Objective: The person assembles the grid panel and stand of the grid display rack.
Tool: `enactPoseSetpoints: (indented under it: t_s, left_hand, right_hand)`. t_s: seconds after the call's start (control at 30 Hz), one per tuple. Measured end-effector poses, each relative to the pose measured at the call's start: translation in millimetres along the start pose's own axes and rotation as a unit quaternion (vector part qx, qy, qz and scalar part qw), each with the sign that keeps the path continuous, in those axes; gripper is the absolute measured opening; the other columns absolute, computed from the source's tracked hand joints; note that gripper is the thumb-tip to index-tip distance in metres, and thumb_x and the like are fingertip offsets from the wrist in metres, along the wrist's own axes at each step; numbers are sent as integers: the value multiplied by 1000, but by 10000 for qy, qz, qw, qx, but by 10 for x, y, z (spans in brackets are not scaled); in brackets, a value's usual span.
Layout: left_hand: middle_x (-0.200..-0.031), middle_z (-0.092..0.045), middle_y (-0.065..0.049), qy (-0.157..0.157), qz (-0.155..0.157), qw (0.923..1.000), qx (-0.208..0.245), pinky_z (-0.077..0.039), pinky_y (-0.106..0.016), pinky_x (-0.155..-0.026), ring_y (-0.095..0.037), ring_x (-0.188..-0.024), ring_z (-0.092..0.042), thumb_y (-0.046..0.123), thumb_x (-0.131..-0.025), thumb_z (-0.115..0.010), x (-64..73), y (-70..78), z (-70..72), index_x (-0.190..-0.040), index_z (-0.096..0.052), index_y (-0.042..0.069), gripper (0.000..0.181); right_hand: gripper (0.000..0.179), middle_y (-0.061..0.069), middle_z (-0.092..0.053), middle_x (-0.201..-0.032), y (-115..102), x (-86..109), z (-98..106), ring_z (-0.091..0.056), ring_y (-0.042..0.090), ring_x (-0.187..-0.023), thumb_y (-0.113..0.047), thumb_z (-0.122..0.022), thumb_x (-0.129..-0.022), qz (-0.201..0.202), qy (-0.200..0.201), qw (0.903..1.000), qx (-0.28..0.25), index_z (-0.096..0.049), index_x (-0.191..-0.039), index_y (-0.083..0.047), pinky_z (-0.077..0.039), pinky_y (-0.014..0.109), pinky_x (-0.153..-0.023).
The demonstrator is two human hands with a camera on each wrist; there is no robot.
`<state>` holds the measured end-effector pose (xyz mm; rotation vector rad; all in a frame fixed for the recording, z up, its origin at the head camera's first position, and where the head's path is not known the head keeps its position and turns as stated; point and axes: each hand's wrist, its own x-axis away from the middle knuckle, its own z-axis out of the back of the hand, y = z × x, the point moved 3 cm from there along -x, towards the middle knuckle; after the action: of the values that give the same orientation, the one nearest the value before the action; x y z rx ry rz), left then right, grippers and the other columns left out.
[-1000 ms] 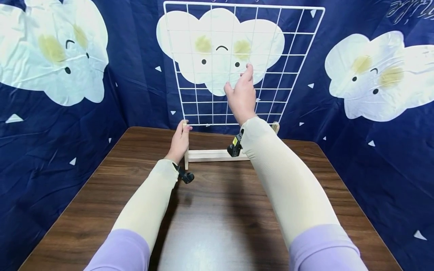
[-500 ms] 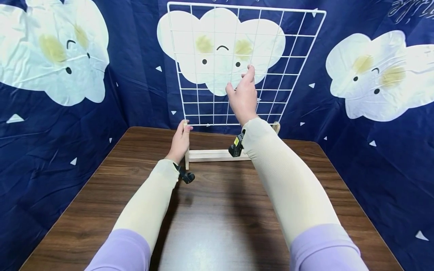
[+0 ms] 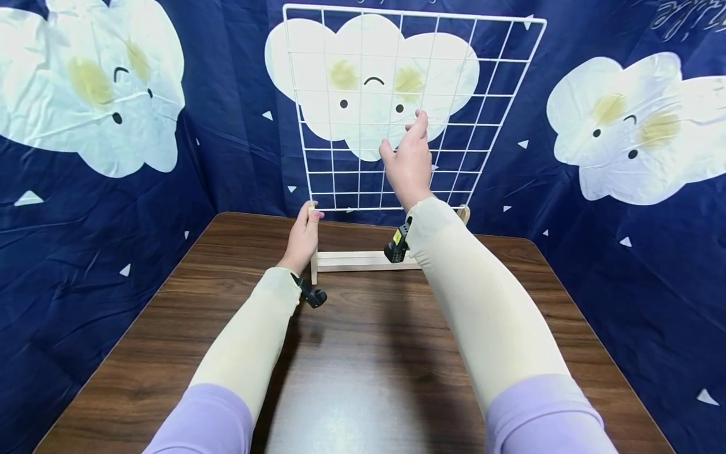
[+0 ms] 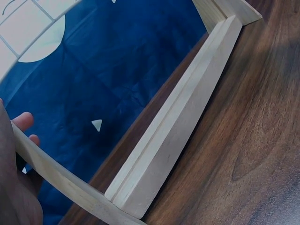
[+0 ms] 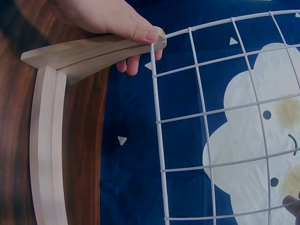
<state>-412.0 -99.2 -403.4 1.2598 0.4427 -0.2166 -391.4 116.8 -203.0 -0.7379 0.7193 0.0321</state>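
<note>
In the head view my left hand grips the top of the left upright of a pale wooden stand, thumb toward the grid. The right wrist view shows that thumb pressed at the corner of a white wire grid panel, where it meets the post. My right hand is at the lower middle of the grid, thumb and forefinger spread over its wires; the other fingers are mostly hidden. One of its fingertips shows at a wire. The panel stands upright, its lower right corner near the stand's other upright.
The stand rests on a dark wood-grain table, near its back edge. A navy cloth with white clouds hangs behind and along both sides. Small black cameras are strapped to the wrists.
The top of the wire grid has tilted slightly to the right, mostly in the first half second. Both hands keep their places, and the whole view has shifted a little.
</note>
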Motion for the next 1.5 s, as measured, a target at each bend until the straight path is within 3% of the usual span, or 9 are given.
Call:
enactPoseSetpoints:
  t_s: [0.43, 0.9, 1.5]
  left_hand:
    - [-113, -60, -6, 34, 84, 10000, 35, -32, -38, -97, -19, -113, -48, 48, -96, -34, -8, -9, -9, -130, -44, 22, 44]
    - [-114, -60, -9, 12, -3, 9999, 119, -32, -38, -96, -19, -112, -48, 49, -95, -35, -5, -34, 2, -130, -44, 22, 45]
    - [-116, -59, -7, -111, 47, 9997, 230, -32, -36, -99, -19, -115, -48, 48, -95, -36, -16, -46, 13, -133, -42, 19, 48]
  right_hand:
    - [79, -2, -46, -128, 100, 5, -36, -55, 28, -82, -36, -59, -84, -404, -96, 9991, -42, -9, -143, -21, -42, 41, -70]
    - [78, -1, -46, -129, 119, 9, -51, -54, 26, -82, -36, -59, -85, -503, -204, 9984, -147, -10, -143, -20, -42, 39, -71]
    - [81, 5, -47, -128, 198, 22, -165, -54, 26, -98, -34, -60, -84, -436, -259, 9987, 34, -9, -144, -15, -42, 38, -83]
